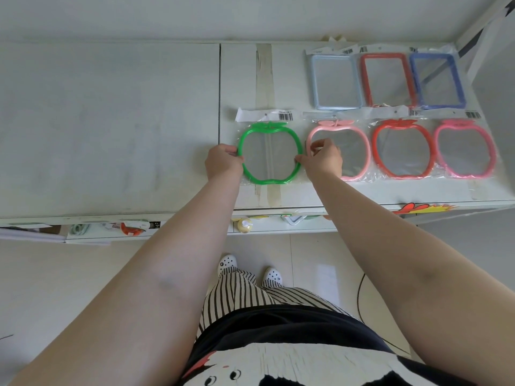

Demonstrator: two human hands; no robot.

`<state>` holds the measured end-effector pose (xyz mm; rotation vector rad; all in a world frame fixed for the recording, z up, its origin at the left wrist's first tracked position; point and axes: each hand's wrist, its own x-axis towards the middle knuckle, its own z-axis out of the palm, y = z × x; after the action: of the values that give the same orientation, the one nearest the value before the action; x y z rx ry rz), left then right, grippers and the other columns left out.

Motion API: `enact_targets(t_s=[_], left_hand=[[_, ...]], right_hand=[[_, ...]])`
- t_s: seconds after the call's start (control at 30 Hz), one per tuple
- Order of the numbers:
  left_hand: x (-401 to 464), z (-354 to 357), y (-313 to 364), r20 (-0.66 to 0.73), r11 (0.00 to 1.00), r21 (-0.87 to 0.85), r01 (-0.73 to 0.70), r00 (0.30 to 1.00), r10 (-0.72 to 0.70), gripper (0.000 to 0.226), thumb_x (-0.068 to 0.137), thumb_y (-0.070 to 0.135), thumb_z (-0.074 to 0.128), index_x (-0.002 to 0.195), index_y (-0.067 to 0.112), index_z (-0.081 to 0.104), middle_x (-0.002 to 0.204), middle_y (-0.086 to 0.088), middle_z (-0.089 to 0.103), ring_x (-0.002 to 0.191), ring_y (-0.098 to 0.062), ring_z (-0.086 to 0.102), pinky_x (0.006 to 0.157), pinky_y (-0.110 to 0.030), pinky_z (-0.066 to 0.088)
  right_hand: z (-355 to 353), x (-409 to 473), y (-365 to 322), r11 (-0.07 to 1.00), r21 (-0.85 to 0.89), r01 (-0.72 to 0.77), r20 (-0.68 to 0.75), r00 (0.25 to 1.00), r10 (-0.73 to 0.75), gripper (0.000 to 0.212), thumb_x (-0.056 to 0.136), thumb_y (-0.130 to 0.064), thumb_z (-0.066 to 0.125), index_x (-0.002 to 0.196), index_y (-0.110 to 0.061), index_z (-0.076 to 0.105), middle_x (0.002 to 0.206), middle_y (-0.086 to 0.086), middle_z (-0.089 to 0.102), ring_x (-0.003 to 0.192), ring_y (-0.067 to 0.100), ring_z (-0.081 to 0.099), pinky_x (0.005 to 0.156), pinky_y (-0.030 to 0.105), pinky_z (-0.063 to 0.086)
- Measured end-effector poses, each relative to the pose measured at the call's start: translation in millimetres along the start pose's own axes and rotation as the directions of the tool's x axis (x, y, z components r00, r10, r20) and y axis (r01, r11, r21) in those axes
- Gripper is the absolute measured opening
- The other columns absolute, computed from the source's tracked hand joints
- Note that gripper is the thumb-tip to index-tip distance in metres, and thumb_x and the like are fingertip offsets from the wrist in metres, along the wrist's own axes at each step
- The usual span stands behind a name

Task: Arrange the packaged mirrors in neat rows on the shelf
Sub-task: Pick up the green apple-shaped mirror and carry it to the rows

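Note:
A green apple-shaped packaged mirror [269, 154] lies flat on the white shelf [111, 121]. My left hand [223, 162] pinches its left rim and my right hand [323, 158] pinches its right rim. To its right, in the same front row, lie a light pink apple mirror [354, 151], a red apple mirror [403, 149] and a bright pink apple mirror [465, 149]. Behind them a back row holds three rectangular mirrors: light blue [335, 82], red [388, 79] and dark blue [437, 80]. My right hand partly covers the light pink mirror.
A strip of tape [264, 79] runs front to back under the green mirror. A seam [219, 90] divides the shelf top; its left half is bare. Lower shelf goods [131, 228] and a small bottle [244, 225] peek out below the front edge.

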<state>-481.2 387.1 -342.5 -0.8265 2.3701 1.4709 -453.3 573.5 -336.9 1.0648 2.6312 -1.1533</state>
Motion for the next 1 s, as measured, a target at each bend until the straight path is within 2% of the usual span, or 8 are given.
enact_targets(t_s=[0.27,0.37,0.5,0.83,1.0], left_hand=[[1.8,2.2,-1.5,-0.014,0.999,0.03,-0.034,0.999,0.034,0.027,0.08,0.006,0.069,0.106,0.015,0.067,0.106,-0.003,0.071,0.096,-0.02,0.066,0.078,-0.023,0.046],[2.2,4.4,-3.3,-0.04,0.992,0.111,-0.064,0.997,0.069,0.033,0.082,0.013,0.068,0.114,0.016,0.062,0.116,-0.003,0.066,0.105,-0.022,0.064,0.086,-0.028,0.049],[1.4,7.1,-3.3,-0.07,0.962,0.244,-0.125,0.987,0.146,0.036,0.083,0.017,0.067,0.118,0.021,0.06,0.123,-0.007,0.056,0.109,-0.026,0.06,0.09,-0.038,0.051],[0.7,6.7,-4.4,-0.041,0.963,0.213,-0.167,0.983,0.179,0.033,0.083,0.01,0.065,0.115,0.017,0.063,0.119,-0.004,0.064,0.106,-0.024,0.063,0.082,-0.031,0.048],[-0.8,5.4,-2.7,-0.045,0.965,0.2,-0.167,0.983,0.179,0.032,0.084,0.011,0.063,0.115,0.017,0.063,0.118,-0.004,0.064,0.104,-0.025,0.064,0.083,-0.034,0.052]], right_hand=[[-0.3,-1.3,-1.6,1.0,-0.012,0.014,-0.014,1.0,-0.014,0.047,0.073,-0.027,0.079,0.112,-0.016,0.056,0.118,0.006,0.056,0.112,0.028,0.053,0.085,0.037,0.047],[0.6,-3.5,-1.7,0.999,-0.039,0.038,-0.04,0.998,-0.039,0.045,0.075,-0.024,0.077,0.114,-0.016,0.057,0.121,0.007,0.052,0.116,0.027,0.048,0.084,0.033,0.042],[3.0,-7.8,-1.8,0.99,-0.128,0.063,-0.093,0.993,-0.075,0.048,0.076,-0.025,0.076,0.12,-0.019,0.056,0.126,0.008,0.049,0.12,0.029,0.041,0.092,0.036,0.041],[0.5,-6.7,-3.8,0.986,-0.155,0.066,-0.072,0.994,-0.078,0.048,0.077,-0.025,0.074,0.122,-0.021,0.057,0.13,0.009,0.046,0.121,0.03,0.04,0.097,0.036,0.038],[-2.9,-7.8,-4.4,0.988,-0.138,0.069,-0.054,0.995,-0.078,0.05,0.077,-0.026,0.075,0.123,-0.021,0.056,0.129,0.009,0.046,0.122,0.03,0.04,0.099,0.037,0.039]])
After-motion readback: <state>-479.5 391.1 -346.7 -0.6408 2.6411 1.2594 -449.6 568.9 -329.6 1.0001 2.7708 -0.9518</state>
